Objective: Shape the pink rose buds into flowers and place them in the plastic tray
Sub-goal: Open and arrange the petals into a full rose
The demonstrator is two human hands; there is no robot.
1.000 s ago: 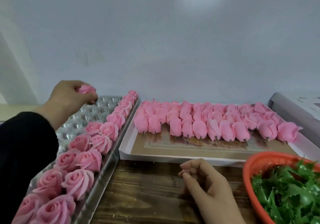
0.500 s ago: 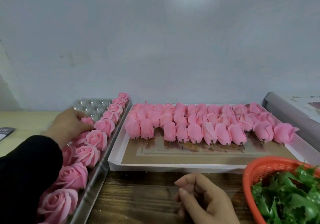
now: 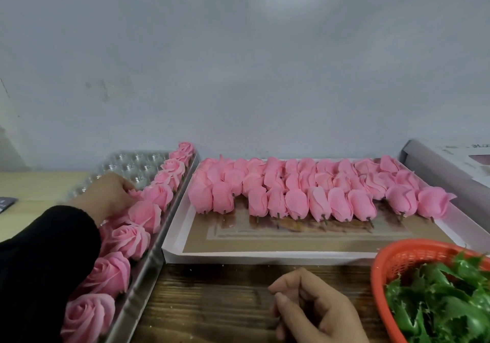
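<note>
Left hand (image 3: 111,197) reaching into plastic tray (image 3: 138,165), fingertips on a half-hidden pink flower (image 3: 135,193); grasp unclear. Right hand (image 3: 315,308) loosely curled, holding nothing, right of tray. Rose buds (image 3: 318,191) beyond.

Left hand (image 3: 111,197) lower, rose (image 3: 135,193) now in tray (image 3: 138,167).

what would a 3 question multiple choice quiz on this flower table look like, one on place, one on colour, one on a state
1. Where does the plastic tray lie relative to the box of rose buds?
A. left
B. right
C. on top

2. What colour is the basket of green leaves?
A. blue
B. orange-red
C. white

3. What is the right hand doing?
A. gripping a bud
B. lifting the basket
C. resting empty, loosely curled

Answers: 1 A, the tray sits left of the box. 2 B, its mesh rim is orange-red. 3 C, nothing shows between its fingers.
</note>
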